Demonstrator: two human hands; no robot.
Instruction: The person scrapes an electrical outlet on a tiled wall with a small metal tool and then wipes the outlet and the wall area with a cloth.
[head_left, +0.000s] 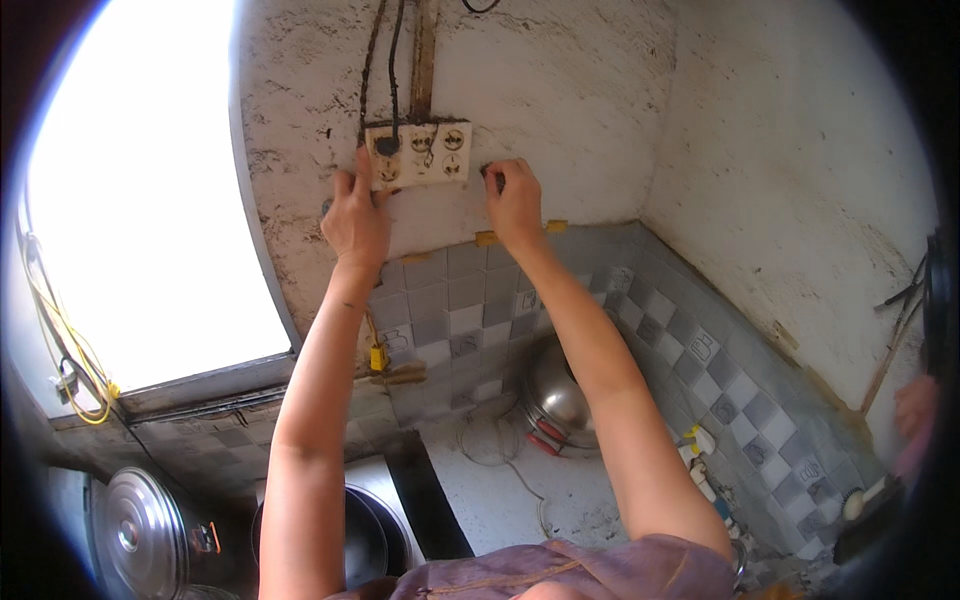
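Note:
A white multi-socket outlet panel (409, 176), stained with grime, is on the wall in front of me. One black plug (386, 145) with a black cord sits in its upper left socket. My left hand (358, 225) is at the panel's lower left corner, index finger along its left side and thumb by its bottom edge. Behind its curled fingers shows part of a small bluish object (326, 207), mostly hidden. Just right of the panel, apart from it, my right hand (516, 196) pinches a small dark object (498, 178), too covered to identify.
Below are grey and white wall tiles (465, 319), a lidded metal pot (559, 390) with red handles and a dark pan (364, 536). A yellow connector (379, 358) hangs beneath my left wrist. A bright window (165, 202) lies left. Another person's hand (916, 405) appears at far right.

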